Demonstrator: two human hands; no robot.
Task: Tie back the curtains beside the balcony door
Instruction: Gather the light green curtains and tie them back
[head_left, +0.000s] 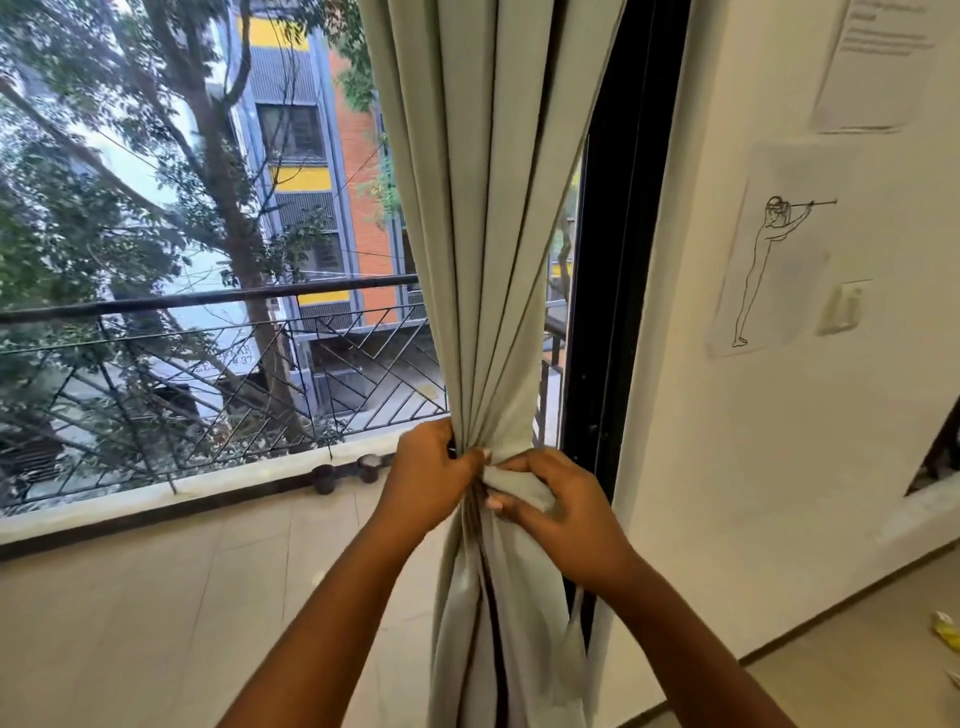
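Two hands: grey curtain (493, 249) is being cinched by left hand (426, 480); tie-back band (519, 486) beside it is being pinched by right hand (556, 512) for fastening.

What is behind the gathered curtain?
Behind the curtain, the black door frame and balcony railing show at its edges. Whatever lies directly behind the fabric is covered. Both hands grip it.

"#37" on white wall (236, 358) outside; wall sheets (872, 67) illegible.
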